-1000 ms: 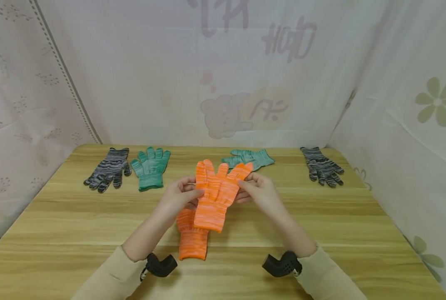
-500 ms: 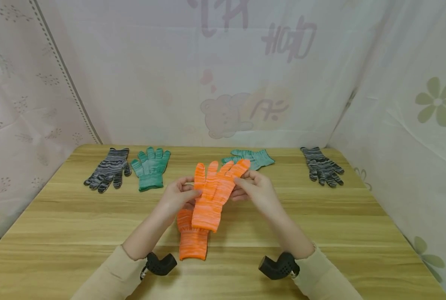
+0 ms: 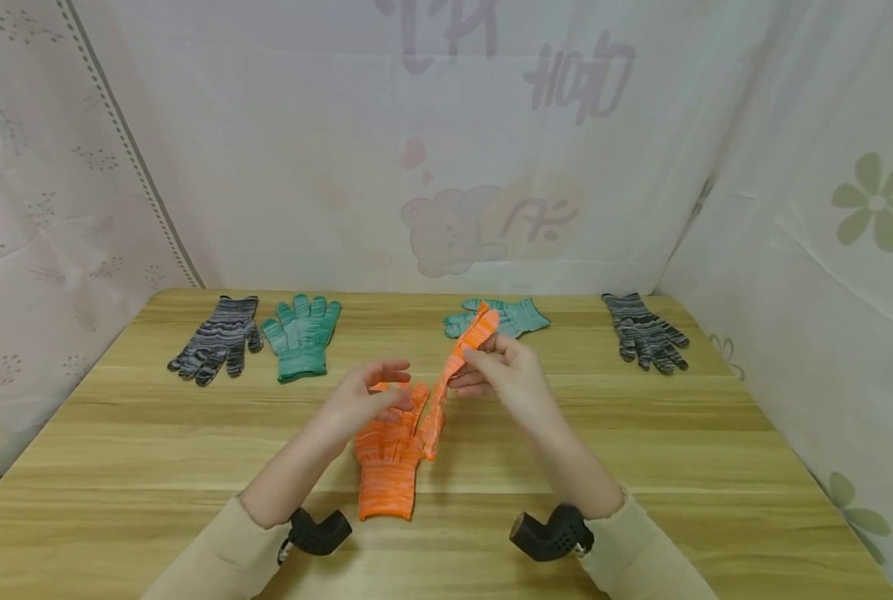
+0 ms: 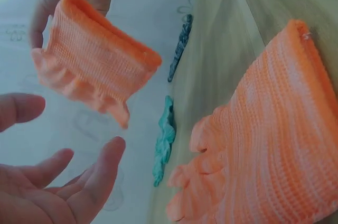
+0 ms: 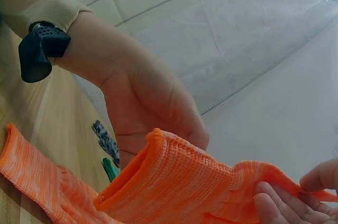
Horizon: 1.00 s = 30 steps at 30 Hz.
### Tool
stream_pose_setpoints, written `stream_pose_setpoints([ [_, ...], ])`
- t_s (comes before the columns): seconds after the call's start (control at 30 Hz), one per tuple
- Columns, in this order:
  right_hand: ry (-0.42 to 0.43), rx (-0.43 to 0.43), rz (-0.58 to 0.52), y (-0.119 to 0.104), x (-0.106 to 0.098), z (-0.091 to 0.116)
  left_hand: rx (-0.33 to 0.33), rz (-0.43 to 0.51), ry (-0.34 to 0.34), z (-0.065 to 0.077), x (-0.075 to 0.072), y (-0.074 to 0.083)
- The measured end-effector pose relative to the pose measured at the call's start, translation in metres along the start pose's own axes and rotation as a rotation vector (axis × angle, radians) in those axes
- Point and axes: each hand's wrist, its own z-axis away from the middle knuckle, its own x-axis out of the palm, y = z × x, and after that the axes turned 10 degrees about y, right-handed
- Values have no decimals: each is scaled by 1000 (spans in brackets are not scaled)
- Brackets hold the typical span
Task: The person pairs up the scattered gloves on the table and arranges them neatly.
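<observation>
My right hand point(image 3: 510, 375) pinches an orange knitted glove point(image 3: 476, 332) near its finger end, between thumb and fingers. That glove hangs edge-on above the table, its cuff lower, as the right wrist view point(image 5: 169, 182) also shows. A second orange glove point(image 3: 388, 487) lies flat on the table, cuff toward me. Over its fingers hovers my left hand point(image 3: 367, 398), fingers spread and loosely bent, holding nothing. In the left wrist view a gap separates the left fingertips point(image 4: 113, 150) from the raised glove point(image 4: 100, 55).
At the table's point(image 3: 641, 500) back left lie a black-grey glove point(image 3: 222, 337) and a green glove point(image 3: 304, 337). Behind the raised glove is a lighter green glove point(image 3: 517, 318), and another black-grey glove point(image 3: 645, 333) lies back right. Printed curtains point(image 3: 304, 150) enclose the table.
My left hand has let go of the upper orange glove. The right hand still pinches it, and it has turned from facing me to edge-on, uncovering more of the lower glove.
</observation>
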Motion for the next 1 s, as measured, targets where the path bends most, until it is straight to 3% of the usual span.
stream_pose_setpoints([
  [0.23, -9, -2, -24, 1, 3, 1, 43, -83, -125, 8, 4, 2],
  [0.53, -8, -12, -5, 4, 7, 4, 42, -105, -177, 15, 9, 3],
  [0.67, -9, -6, -8, 4, 8, 5, 54, -102, -183, 16, 11, 1],
  [0.83, -5, -2, -6, 5, 9, 5, 63, -170, -152, 17, 13, 1],
  [1.0, 2, -11, 10, 7, 10, 4, 125, -215, -152, 19, 15, 3],
])
